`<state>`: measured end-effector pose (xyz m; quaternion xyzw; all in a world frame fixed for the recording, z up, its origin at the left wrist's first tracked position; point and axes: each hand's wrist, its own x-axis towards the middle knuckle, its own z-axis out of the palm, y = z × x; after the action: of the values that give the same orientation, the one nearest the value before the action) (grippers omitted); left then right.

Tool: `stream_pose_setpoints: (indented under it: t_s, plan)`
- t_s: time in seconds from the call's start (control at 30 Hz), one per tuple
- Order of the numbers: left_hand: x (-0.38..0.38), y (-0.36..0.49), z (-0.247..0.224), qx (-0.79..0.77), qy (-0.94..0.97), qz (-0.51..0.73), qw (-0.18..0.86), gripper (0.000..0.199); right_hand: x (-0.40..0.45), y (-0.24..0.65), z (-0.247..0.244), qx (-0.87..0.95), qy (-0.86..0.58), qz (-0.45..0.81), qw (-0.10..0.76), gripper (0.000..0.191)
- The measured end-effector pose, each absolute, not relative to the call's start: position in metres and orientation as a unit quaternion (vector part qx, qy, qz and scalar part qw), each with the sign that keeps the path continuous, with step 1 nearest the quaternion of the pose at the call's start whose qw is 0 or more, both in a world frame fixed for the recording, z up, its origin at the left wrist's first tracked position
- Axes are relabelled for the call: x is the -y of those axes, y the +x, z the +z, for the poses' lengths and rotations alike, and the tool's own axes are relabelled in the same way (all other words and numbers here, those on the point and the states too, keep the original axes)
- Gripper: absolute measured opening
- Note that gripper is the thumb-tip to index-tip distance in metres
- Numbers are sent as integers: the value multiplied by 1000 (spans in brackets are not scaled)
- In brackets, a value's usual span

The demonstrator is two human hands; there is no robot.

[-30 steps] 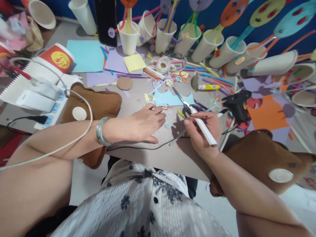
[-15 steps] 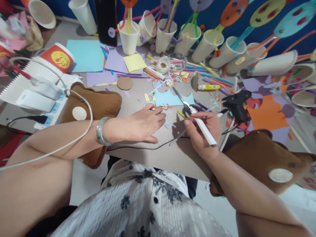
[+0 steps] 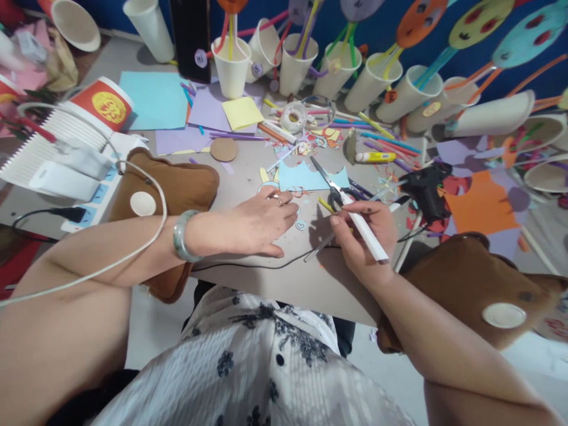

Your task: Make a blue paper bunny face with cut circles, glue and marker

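My left hand lies palm down on the grey table, fingers lightly spread, with a ring on one finger and a bracelet at the wrist. Just right of its fingertips is a small light blue disc with a heart drawn on it. My right hand is closed around a white marker. Scissors lie beyond the marker's upper end, over a cut light blue paper. Left of that paper, pale paper scraps touch the area by my left fingertips.
Paper cups with coloured sticks and paper faces line the back. A black glue gun and brown cushion are at right; another cushion, a power strip and a white cable at left.
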<state>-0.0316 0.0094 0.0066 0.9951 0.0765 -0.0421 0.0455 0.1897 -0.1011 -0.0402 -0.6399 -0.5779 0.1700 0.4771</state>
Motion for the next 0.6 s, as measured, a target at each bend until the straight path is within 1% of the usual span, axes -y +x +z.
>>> stream_pose_setpoints:
  t_s: [0.2, 0.6]
  plan:
    - [-9, -32, 4, -79, 996, -35, 35, 53, 101, 192, -44, 577, -636, 174, 481, 22]
    - [-9, -32, 3, -78, 996, -27, 45, 50, 100, 191, -43, 584, -632, 172, 479, 22]
